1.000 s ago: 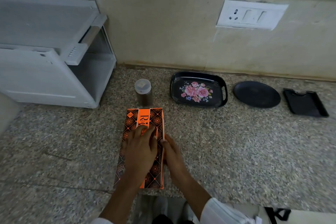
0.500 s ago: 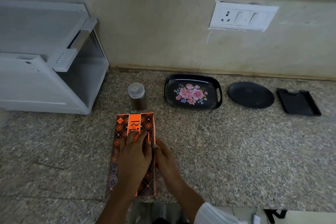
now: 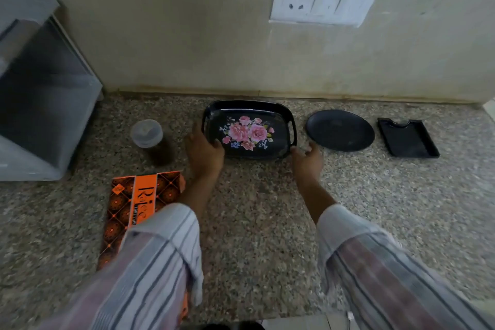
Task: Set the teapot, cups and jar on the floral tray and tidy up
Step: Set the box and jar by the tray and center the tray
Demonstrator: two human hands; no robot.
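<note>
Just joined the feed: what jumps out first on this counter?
The floral tray by the back wall, pink roses on black, with the left hand on its near-left rim and the right hand at its near-right corner. Next, the bright orange patterned box lying flat, near left, partly under a striped sleeve.

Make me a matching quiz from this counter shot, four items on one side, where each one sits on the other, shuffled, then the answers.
Things:
1. black floral tray
2. clear-lidded jar of dark contents
3. round black plate
4. orange patterned box

Places:
A. between the tray and a small black rectangular tray
B. partly under the left sleeve
C. left of the left hand
D. between both hands, left and right hand

Pairs: 1-D, 2-C, 3-A, 4-B
</note>
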